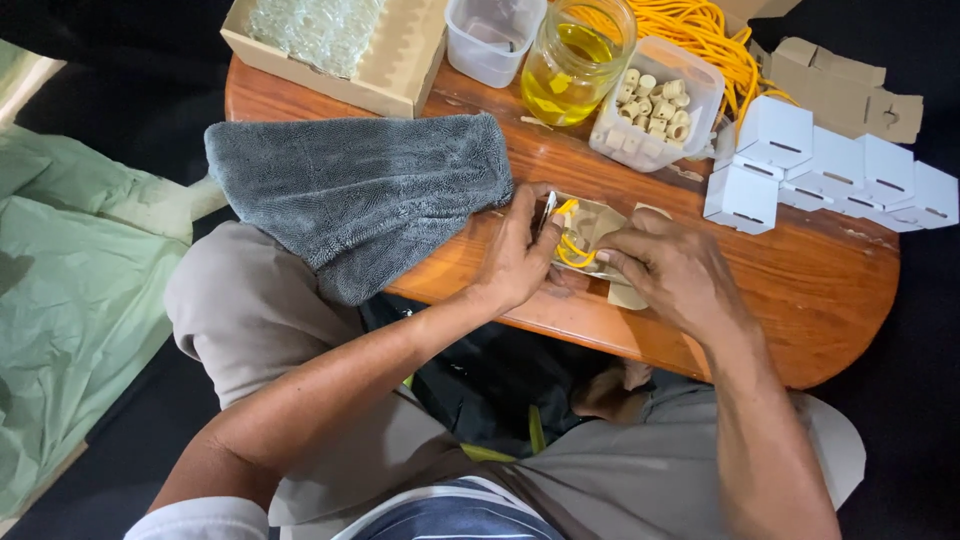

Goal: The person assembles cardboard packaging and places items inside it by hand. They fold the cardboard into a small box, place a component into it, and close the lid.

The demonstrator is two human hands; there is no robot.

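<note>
Both hands, left hand and right hand, grip a small cardboard piece with yellow cord (partly hidden), between the grey towel and white boxes.

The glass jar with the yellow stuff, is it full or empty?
Partly full. The glass jar stands upright on the wooden table, and yellow liquid fills only its lower part; the upper part looks clear. Its top is cut off.

White cartons at table's right
</note>
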